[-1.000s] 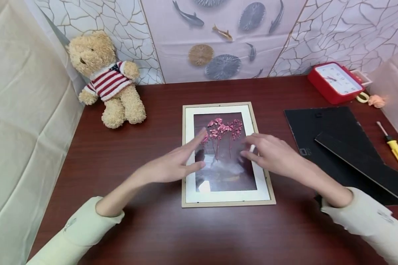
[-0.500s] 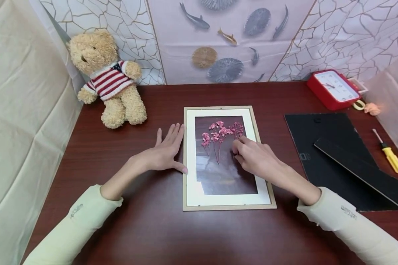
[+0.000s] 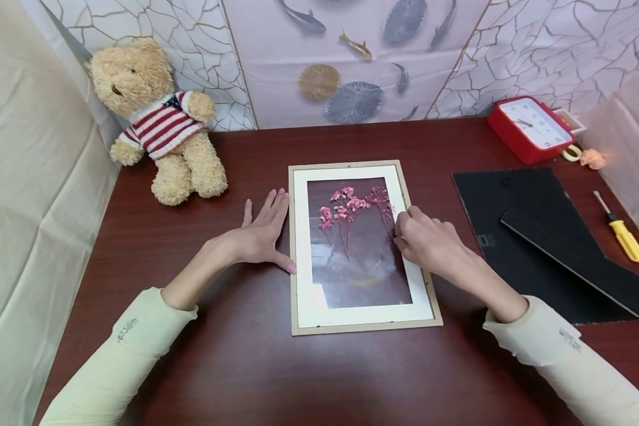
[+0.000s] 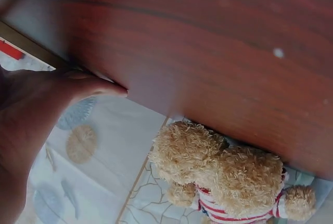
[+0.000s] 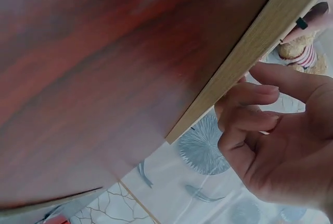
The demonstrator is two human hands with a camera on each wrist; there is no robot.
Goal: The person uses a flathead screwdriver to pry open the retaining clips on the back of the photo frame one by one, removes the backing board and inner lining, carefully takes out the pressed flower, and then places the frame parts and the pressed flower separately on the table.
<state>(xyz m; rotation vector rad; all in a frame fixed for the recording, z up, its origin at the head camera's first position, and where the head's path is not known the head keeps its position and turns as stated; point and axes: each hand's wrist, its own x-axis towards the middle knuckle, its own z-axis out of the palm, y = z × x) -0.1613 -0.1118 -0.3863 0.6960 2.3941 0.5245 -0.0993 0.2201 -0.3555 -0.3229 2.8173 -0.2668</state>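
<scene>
A picture frame with a pale wooden rim and white mat lies flat on the table in the head view. Pink dried flower sprigs rest on its glass. My left hand lies with spread fingers against the frame's left side, thumb touching the rim. My right hand reaches over the right side, its fingers curled, and pinches the stem of the rightmost flower sprig. That sprig leans, its stem end hidden at the fingertips. The right wrist view shows the curled right hand beside the wooden rim.
A black backing board with its stand lies to the right, beside a yellow screwdriver. Behind them are a red clock, yellow scissor handles and a peach-coloured lump. A teddy bear sits back left.
My left hand has gone from above the glass to the frame's left side. The right hand has come down to the right sprig and drawn its stem rightward, tilting it.
</scene>
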